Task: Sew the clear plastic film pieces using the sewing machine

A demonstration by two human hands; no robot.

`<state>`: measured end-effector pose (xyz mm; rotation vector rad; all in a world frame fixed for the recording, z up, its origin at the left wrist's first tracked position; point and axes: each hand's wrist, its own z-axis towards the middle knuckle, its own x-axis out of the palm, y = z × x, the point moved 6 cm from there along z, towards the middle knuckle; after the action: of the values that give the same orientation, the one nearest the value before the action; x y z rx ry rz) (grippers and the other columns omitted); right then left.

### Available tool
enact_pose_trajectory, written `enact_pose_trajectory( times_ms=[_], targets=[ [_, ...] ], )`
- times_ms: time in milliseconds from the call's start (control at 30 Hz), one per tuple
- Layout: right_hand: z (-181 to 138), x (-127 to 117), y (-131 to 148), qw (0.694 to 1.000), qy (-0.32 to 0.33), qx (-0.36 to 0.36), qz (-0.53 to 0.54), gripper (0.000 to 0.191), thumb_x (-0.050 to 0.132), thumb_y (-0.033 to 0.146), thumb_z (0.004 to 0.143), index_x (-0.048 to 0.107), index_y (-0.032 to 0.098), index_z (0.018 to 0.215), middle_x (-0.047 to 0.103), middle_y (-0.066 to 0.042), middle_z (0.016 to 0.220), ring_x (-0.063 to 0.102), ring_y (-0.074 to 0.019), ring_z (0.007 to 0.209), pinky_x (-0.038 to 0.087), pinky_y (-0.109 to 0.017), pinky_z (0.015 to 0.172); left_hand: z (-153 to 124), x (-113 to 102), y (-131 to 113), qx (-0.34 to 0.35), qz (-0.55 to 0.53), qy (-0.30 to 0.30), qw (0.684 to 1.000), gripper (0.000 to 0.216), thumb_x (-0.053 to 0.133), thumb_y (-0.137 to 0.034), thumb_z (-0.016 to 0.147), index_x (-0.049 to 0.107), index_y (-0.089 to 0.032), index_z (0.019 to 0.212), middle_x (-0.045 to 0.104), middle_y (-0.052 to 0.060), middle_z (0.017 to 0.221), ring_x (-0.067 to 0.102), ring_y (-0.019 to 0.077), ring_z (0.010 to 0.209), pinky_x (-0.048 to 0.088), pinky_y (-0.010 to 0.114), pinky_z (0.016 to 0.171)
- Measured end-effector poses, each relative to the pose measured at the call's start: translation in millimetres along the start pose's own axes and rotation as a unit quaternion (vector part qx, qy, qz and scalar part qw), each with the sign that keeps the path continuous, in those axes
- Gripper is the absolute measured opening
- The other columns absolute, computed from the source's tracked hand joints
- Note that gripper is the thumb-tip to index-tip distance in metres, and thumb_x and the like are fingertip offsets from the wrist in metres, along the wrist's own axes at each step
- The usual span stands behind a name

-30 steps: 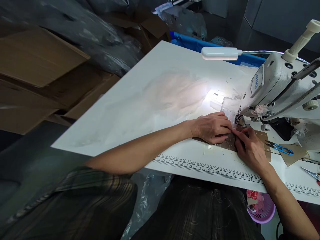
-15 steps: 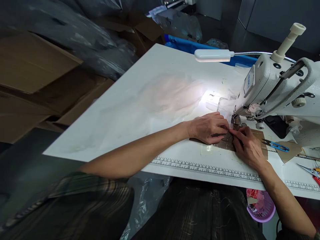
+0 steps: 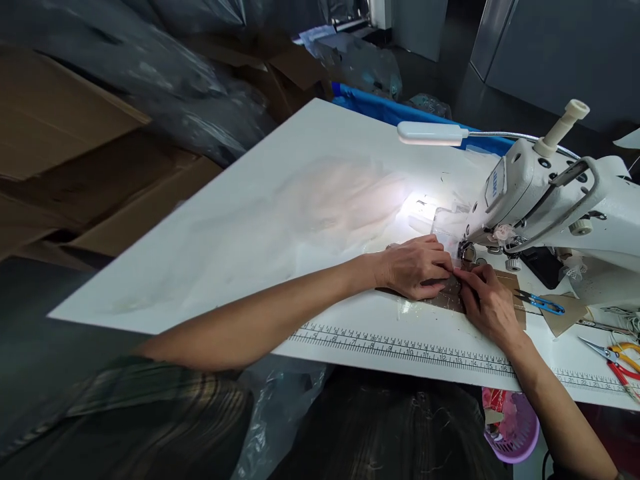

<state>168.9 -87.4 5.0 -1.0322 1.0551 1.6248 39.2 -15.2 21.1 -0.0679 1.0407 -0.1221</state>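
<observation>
A sheer, pale pink fabric (image 3: 345,193) spreads over the white table to the left of the sewing machine (image 3: 545,193). My left hand (image 3: 417,268) is closed, its curled fingers gripping the fabric's edge just in front of the presser foot (image 3: 465,251). Touching those fingertips is the index finger of my right hand (image 3: 487,300), which also seems pinched on the fabric; the thin edge between them is hardly visible. Both hands rest over a brown, shiny covered patch (image 3: 450,299) on the table.
Blue thread snips (image 3: 540,302) lie right of my right hand, beside a brown card piece (image 3: 565,315). Scissors with red and yellow handles (image 3: 613,357) sit farther right. A printed ruler (image 3: 400,350) runs along the front edge. A lamp (image 3: 433,133) lights the sewing area.
The camera view has shifted slightly, so the machine and table appear lower and farther left. Both hands keep nearly the same place and grip at the presser foot.
</observation>
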Motion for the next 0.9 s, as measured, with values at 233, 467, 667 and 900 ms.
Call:
enact_pose_trajectory(
  times_ms=[233,467,667,900],
  targets=[
    [-0.3,-0.2,1.9,1.0,-0.002,-0.011,-0.008,0.034,0.046,0.022,0.096,0.067,0.024,0.122,0.06,-0.009,0.099,0.062,-0.0163,0.074,0.049,-0.025,0.054,1.6,3.4,-0.4,-0.007,0.037,0.046,0.998,0.019,0.053,-0.027,0.087,0.07,-0.02,0.083,0.072,0.005,0.092,0.057,0.0178,0.075,0.041,0.036,0.077],
    [1.5,1.3,4.0,0.998,0.046,0.012,-0.028,0.037,0.043,0.023,0.095,0.063,0.024,0.127,0.059,-0.01,0.102,0.06,-0.0167,0.072,0.044,-0.024,0.048,2.9,-1.3,-3.3,0.002,0.057,0.043,0.997,0.021,0.051,-0.028,0.087,0.069,-0.017,0.084,0.071,0.007,0.094,0.058,0.0185,0.075,0.039,0.039,0.082],
    [7.5,1.4,6.7,0.993,0.083,0.021,-0.076,0.041,0.041,0.023,0.096,0.058,0.022,0.133,0.059,-0.013,0.102,0.056,-0.0166,0.066,0.041,-0.025,0.045,2.3,1.0,0.9,-0.016,0.077,0.065,0.995,0.024,0.052,-0.033,0.087,0.069,-0.016,0.088,0.07,0.009,0.101,0.058,0.0202,0.078,0.038,0.04,0.083],
    [12.3,1.3,7.3,0.984,0.136,0.057,-0.104,0.043,0.042,0.023,0.095,0.056,0.022,0.136,0.059,-0.015,0.106,0.058,-0.0182,0.065,0.04,-0.025,0.046,4.0,6.0,5.0,-0.049,0.09,0.105,0.989,0.031,0.05,-0.037,0.09,0.071,-0.015,0.098,0.069,0.01,0.11,0.059,0.022,0.085,0.038,0.042,0.087]
  ],
)
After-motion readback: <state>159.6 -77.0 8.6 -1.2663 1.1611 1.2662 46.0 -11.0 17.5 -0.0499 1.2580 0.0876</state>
